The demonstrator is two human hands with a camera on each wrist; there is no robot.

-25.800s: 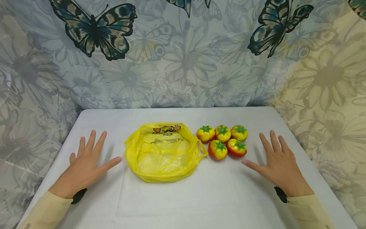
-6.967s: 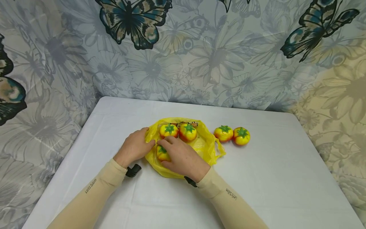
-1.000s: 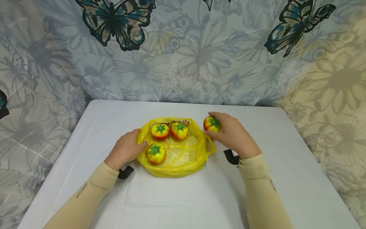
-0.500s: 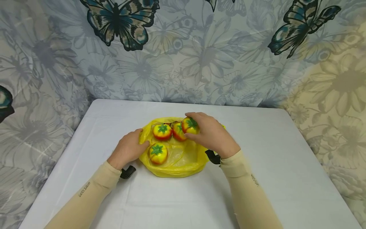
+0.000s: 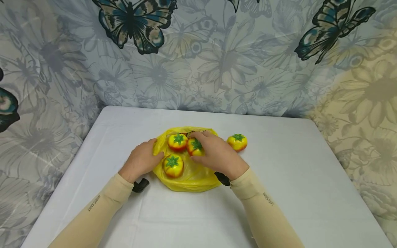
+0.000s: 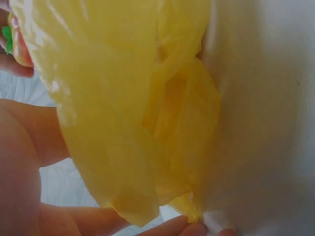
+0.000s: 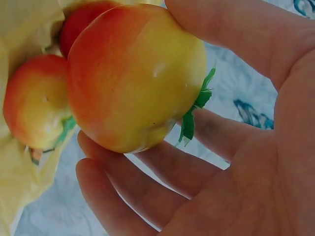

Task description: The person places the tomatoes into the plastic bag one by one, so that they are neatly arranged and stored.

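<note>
A yellow plastic bag (image 5: pixel 198 186) lies spread with its mouth up on the white table. My left hand (image 5: pixel 139 160) grips its left rim, and in the left wrist view the thin bag wall (image 6: pixel 103 98) passes between thumb and fingers. My right hand (image 5: pixel 218 153) holds a red-yellow toy tomato (image 7: pixel 138 78) with a green leafy top over the bag's mouth. Inside the bag sit a toy tomato (image 5: pixel 177 142) at the back left and another tomato (image 5: pixel 173 166) at the front left. The held tomato and hand hide the part behind them.
One more toy tomato (image 5: pixel 237 142) stands on the table just right of the bag, beyond my right wrist. The white-covered table (image 5: pixel 279 155) ends at the back against a butterfly-patterned cloth (image 5: pixel 198 69).
My right hand has carried the tomato leftward from beside the bag to over its mouth. The tomato on the right has come into sight. The left hand has stayed on the rim.
</note>
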